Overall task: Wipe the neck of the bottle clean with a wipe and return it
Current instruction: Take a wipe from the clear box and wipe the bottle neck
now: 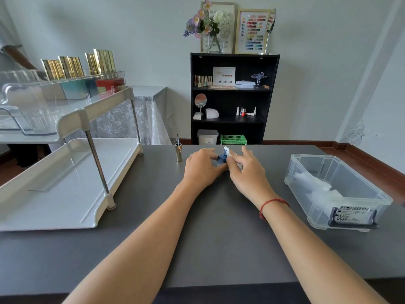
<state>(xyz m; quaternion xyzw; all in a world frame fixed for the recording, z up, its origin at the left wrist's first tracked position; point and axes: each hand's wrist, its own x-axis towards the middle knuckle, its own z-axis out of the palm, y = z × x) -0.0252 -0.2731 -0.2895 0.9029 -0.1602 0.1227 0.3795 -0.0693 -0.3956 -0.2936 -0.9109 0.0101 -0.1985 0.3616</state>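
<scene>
Grey table [219, 238] fills most of the view, w/ a white 2-tier rack [65, 194] on its left side and a clear plastic bin [295, 172] holding white sheets on the right, well apart from the hands. L hand [201, 170] and R hand [247, 172] meet near the table's far edge, approx centre, w/ a gold cap [178, 152], brush end up, standing just left of L hand, not touching. L hand grips the base of the small blue bottle [221, 159], upright on the table btw both hands, and R hand pinches a white wipe [228, 151] against the bottle's neck.
</scene>
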